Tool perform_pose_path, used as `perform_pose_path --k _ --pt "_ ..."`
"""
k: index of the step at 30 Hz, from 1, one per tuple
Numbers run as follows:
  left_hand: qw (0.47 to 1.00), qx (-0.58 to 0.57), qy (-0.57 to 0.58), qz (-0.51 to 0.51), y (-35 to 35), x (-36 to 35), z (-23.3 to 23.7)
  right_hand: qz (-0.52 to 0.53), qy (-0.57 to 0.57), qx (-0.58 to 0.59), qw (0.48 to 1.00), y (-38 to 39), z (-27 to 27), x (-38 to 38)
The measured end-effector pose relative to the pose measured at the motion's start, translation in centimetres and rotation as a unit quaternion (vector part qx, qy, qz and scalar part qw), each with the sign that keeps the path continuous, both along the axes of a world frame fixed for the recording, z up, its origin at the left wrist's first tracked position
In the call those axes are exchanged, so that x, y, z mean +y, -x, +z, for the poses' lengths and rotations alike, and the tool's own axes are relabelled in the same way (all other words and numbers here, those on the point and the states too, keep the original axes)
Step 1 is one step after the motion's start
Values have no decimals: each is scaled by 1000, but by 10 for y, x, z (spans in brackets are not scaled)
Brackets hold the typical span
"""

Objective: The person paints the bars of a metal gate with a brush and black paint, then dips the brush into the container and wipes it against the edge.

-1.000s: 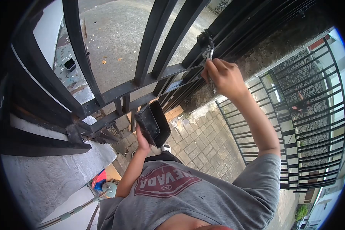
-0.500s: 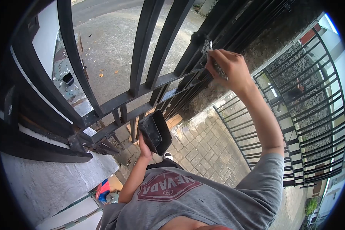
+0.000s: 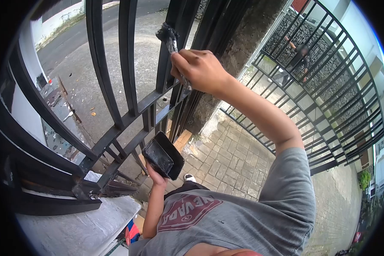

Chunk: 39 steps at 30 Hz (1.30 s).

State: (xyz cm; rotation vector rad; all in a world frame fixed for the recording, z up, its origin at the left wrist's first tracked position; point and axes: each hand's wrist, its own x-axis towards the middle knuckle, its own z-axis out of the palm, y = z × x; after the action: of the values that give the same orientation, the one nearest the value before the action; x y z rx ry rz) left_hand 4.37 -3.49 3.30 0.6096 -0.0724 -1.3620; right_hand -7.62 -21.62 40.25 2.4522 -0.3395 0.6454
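Black gate bars (image 3: 128, 64) fill the view above a paved yard. The left hand (image 3: 157, 178) clasps a small black tray (image 3: 168, 151) from beneath, and dark paint coats its inside. The right hand (image 3: 200, 70) is fisted round a paintbrush (image 3: 170, 37), its bristles above the fist against a bar. The brush is probably light and stiff, best gripped by the handle.

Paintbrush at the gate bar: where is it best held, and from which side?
Take the paintbrush by its handle, below the bristles, as the right hand does, coming from the person's side of the gate. The paint-loaded head points up against the bar, leaving only the handle clean and free.
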Motion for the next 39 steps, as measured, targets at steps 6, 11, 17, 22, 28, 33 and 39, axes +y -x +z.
perform_pose_path --k 6,11,17,22,28,33,39 --pt "1000 6 16 4 -1 4 4 -63 -103 115 986 -4 -8 19" --pt "1000 -2 14 9 -2 5 5 -127 -55 -77 987 -15 28 18" --pt "999 2 22 28 -7 6 4 -183 -68 84 977 -21 10 24" --pt "999 -1 26 42 -12 5 5 -75 99 -110 986 -12 32 7" --pt "999 2 29 30 -17 0 6 -54 -34 114 991 -7 5 12" --pt "999 -18 30 28 -17 -5 -12 -43 47 -89 994 0 44 17" --pt "999 -17 21 26 -21 -11 -26 37 53 59 996 -1 -2 4"
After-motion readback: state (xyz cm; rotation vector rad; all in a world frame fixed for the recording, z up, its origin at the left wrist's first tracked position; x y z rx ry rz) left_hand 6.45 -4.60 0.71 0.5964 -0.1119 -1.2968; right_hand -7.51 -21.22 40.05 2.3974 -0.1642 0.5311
